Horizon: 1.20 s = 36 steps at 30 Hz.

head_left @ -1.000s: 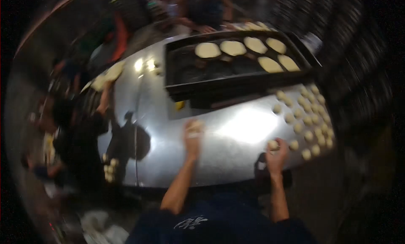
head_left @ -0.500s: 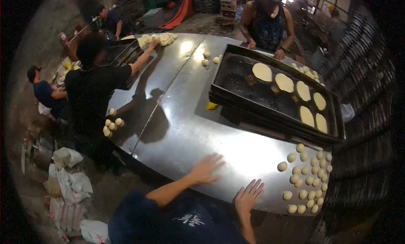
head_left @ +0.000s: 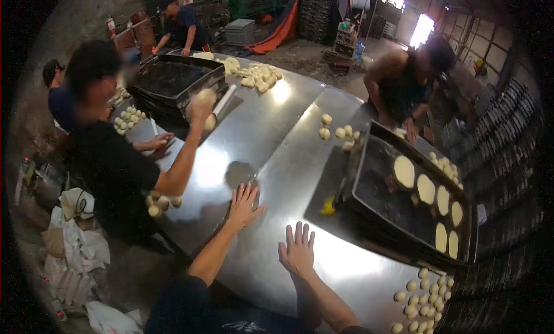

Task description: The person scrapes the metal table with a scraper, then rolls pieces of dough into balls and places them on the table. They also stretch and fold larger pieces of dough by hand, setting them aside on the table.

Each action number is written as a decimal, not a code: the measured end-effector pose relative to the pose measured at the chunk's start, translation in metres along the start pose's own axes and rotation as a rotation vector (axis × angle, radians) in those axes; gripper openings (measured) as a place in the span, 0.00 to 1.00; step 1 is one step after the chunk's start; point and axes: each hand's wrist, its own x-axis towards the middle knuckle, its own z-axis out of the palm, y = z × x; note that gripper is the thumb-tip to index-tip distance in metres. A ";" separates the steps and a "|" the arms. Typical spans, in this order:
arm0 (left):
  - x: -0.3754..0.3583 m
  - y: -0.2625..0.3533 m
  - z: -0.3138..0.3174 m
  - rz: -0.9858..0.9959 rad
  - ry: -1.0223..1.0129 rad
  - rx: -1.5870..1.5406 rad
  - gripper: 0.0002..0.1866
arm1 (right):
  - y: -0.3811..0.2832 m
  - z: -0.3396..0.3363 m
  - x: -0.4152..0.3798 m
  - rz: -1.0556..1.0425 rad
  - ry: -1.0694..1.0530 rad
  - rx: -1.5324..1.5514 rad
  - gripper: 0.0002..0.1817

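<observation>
My left hand [head_left: 243, 207] is open and empty, fingers spread, over the shiny metal table [head_left: 277, 178] close to its seam. To its right, my right hand [head_left: 298, 253] is also open, palm down over the metal, with nothing in it. Several round dough balls [head_left: 424, 299] sit on the table's near right corner, beyond my right forearm. Right of my hands, a dark baking tray [head_left: 378, 187] bears several flattened dough pieces [head_left: 426, 189]; it rests on other trays.
A co-worker in black [head_left: 115, 155] leans in at the left, one hand raised, near a rolling pin [head_left: 224, 100] and more dark trays [head_left: 173, 80]. Another person [head_left: 404, 80] works across the table. A dough mass [head_left: 259, 77] lies at the far edge. Sacks [head_left: 75, 247] stand on the floor.
Both my hands now reach farther over the table, with the left near the seam. The view has turned leftward. The co-worker at left has drawn the reaching arm back from the dough mass.
</observation>
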 end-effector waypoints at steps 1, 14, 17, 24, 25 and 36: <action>0.018 -0.013 0.000 0.001 0.008 -0.005 0.43 | -0.003 0.004 0.023 0.004 0.008 0.020 0.36; 0.374 -0.128 0.015 -0.284 0.249 0.039 0.38 | -0.001 0.009 0.134 0.150 -0.119 0.071 0.32; 0.461 -0.147 0.019 -0.266 0.262 0.103 0.39 | -0.001 0.010 0.138 0.198 -0.184 0.064 0.31; 0.646 -0.210 0.051 -0.541 0.426 -0.019 0.47 | 0.001 0.020 0.133 0.287 -0.259 0.147 0.32; 0.664 -0.218 0.051 -0.547 0.409 -0.046 0.48 | -0.001 0.020 0.133 0.291 -0.278 0.163 0.32; 0.632 -0.202 0.034 0.057 0.390 -0.926 0.36 | -0.001 0.018 0.137 0.279 -0.254 0.187 0.31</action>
